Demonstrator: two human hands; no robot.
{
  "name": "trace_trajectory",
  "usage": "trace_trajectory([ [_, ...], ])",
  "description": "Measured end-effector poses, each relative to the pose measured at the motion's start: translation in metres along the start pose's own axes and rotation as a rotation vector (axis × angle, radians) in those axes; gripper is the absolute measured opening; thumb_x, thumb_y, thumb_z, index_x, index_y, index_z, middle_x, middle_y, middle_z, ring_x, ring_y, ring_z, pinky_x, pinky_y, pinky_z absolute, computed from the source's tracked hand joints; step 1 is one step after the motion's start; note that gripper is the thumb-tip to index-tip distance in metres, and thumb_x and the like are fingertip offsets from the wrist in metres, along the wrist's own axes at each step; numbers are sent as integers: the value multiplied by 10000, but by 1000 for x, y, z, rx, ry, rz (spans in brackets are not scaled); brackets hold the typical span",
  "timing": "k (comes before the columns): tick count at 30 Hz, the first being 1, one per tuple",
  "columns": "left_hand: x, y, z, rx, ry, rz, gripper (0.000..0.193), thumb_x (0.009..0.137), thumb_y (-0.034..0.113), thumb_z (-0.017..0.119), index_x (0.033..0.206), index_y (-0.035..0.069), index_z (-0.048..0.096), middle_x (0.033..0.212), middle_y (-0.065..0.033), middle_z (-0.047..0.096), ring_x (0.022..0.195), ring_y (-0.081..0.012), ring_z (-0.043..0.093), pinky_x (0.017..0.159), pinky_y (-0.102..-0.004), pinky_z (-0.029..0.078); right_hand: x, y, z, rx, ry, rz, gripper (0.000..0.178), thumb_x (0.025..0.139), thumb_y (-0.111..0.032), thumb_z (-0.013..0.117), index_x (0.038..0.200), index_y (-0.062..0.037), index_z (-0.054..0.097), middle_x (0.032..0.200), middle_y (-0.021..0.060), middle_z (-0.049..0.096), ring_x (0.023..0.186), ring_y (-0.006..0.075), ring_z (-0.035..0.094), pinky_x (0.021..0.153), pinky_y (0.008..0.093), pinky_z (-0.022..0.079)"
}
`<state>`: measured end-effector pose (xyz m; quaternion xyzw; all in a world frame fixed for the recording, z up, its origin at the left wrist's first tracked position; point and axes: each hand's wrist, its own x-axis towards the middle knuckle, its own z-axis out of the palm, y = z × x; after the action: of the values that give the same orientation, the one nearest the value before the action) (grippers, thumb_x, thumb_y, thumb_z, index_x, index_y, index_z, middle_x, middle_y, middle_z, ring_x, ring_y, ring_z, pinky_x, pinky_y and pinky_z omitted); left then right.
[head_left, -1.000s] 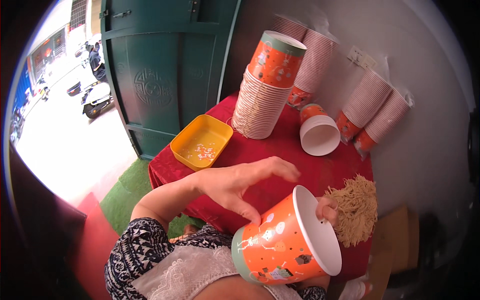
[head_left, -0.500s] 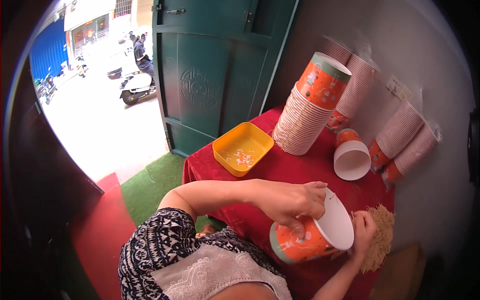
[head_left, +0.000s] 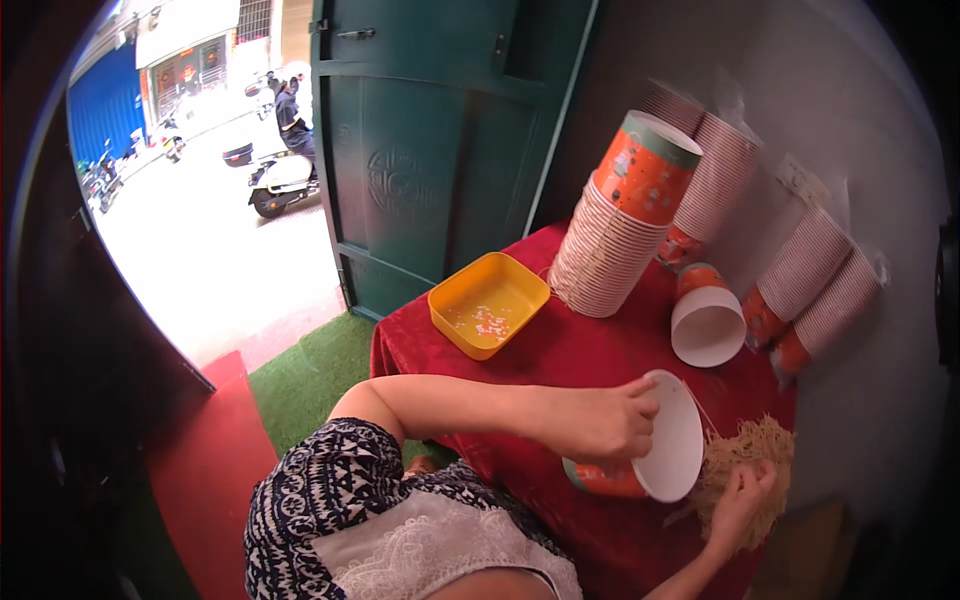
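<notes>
An orange paper bucket (head_left: 672, 445) with a white inside lies tilted at the table's near edge, its mouth facing right. My left hand (head_left: 605, 425) is curled over the bucket's left rim, its fingers closed there; the thumb is hidden. At the right, my right hand (head_left: 738, 502) rests over a tangled pile of tan twine (head_left: 750, 447), fingertips pinched together at its strands. One thin strand runs from the bucket's upper rim toward the pile.
A yellow tray (head_left: 478, 300) holding small pale bits stands on the red-covered table (head_left: 570, 350). Behind it rises a tall stack of buckets (head_left: 612, 245). A tipped bucket (head_left: 708, 328) and bagged stacks (head_left: 800, 275) line the grey wall. A green door (head_left: 420, 170) stands left.
My left hand has shifted its hold from the bucket's wall, where the thumb lay, to a curled fist at the rim. My right hand has moved from beside the bucket onto the twine.
</notes>
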<state>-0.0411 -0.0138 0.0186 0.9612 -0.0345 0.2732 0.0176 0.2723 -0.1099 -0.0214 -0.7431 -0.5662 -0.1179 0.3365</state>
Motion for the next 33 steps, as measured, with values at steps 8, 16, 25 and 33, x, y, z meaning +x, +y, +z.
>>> trace_trajectory([
  [8,-8,-17,9,265,58,-325,349,720,289,766,818,46,536,855,-117,564,991,-325,558,1116,-599,303,-13,-20,-24,629,-237,262,176,960,-69,538,826,-14,638,702,12,624,501,42,466,442,228,361],
  [16,-7,-18,27,176,79,-400,373,691,184,816,846,55,502,877,-102,561,1020,-311,552,1129,-598,291,-38,-38,-11,1628,-578,229,236,1033,-193,508,887,-15,561,721,153,675,461,91,516,404,194,379],
  [25,-5,21,11,59,335,-481,395,730,-23,705,1113,2,611,1072,-173,593,1036,-358,584,826,-444,500,-36,-81,33,2192,-455,332,283,1060,-236,421,917,-21,534,756,176,645,539,198,601,450,297,498],
  [33,0,57,36,-438,301,-749,278,813,65,782,1022,-13,616,756,-125,633,621,-221,646,542,-323,497,-38,-90,41,2320,-379,417,240,1057,-213,407,960,-45,549,752,127,618,582,172,583,433,280,488],
])
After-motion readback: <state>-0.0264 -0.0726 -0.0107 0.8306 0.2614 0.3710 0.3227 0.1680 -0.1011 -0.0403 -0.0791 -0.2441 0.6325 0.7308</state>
